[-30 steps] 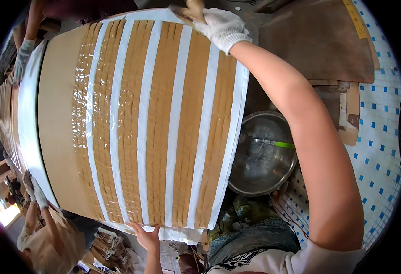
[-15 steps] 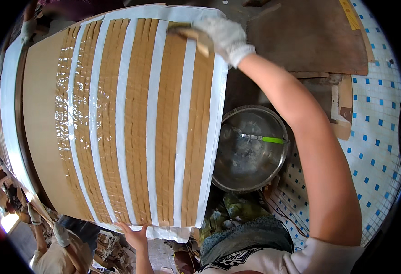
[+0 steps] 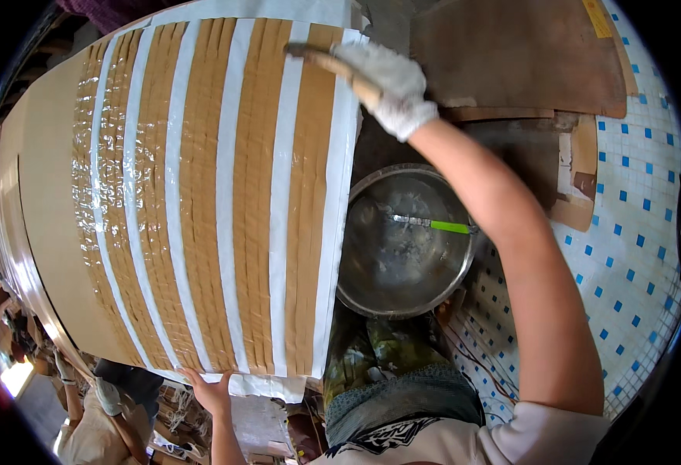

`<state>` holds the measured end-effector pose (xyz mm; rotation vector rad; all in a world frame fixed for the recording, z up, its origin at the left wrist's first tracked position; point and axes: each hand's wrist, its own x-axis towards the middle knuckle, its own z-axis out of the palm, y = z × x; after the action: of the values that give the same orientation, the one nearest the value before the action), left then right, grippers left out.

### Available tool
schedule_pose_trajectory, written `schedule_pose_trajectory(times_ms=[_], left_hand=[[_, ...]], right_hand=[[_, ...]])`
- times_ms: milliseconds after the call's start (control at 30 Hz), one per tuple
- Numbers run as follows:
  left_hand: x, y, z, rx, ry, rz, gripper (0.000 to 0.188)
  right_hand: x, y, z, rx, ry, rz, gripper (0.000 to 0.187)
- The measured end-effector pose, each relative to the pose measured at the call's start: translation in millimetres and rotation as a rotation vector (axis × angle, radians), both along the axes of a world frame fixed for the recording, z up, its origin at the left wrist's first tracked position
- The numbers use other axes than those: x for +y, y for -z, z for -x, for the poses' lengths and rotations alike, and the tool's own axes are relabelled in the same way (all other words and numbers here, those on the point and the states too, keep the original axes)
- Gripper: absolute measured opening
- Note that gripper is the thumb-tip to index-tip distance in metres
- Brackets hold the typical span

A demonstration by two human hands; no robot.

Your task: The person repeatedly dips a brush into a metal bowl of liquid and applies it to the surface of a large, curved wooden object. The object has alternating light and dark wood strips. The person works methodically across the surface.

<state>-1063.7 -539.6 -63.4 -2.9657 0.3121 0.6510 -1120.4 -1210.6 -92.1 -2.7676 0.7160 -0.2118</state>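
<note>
My right hand (image 3: 391, 87), in a white glove, is closed round the pale wooden handle of a brush (image 3: 339, 63). The brush's dark end lies over the far right part of a broad sheet (image 3: 232, 194) striped with white bands and grouped brown strips. Gloss and crinkled reflections show on the left strips; those on the right look duller. My left hand (image 3: 212, 393) is bare and rests at the sheet's near edge, thumb and forefinger apart. Its other fingers are partly hidden.
A round metal basin (image 3: 363, 302) stands right of the sheet, with a green-handled tool (image 3: 449, 227) in it. Brown boards (image 3: 511, 58) lie at the far right beside a white floor with blue tiles (image 3: 627, 232). Another person with gloved hands (image 3: 109, 395) is at the lower left.
My right hand has drawn the brush rightward across the strips, relative to the sheet. The whole view has shifted, so sheet and basin appear farther left. My left hand stays at the near edge.
</note>
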Motion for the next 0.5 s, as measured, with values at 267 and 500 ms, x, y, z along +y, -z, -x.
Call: schedule_pose_trajectory(times_ms=[267, 500], left_hand=[[0.3, -0.9, -1.9, 0.0, 0.012, 0.013, 0.121], [8.8, 4.8, -3.6, -0.004, 0.045, -0.004, 0.118]], right_hand=[[33.1, 34.6, 54.3, -0.356, -0.331, 0.04, 0.031], [-30.3, 37.5, 10.8, -0.288, 0.214, 0.02, 0.038]])
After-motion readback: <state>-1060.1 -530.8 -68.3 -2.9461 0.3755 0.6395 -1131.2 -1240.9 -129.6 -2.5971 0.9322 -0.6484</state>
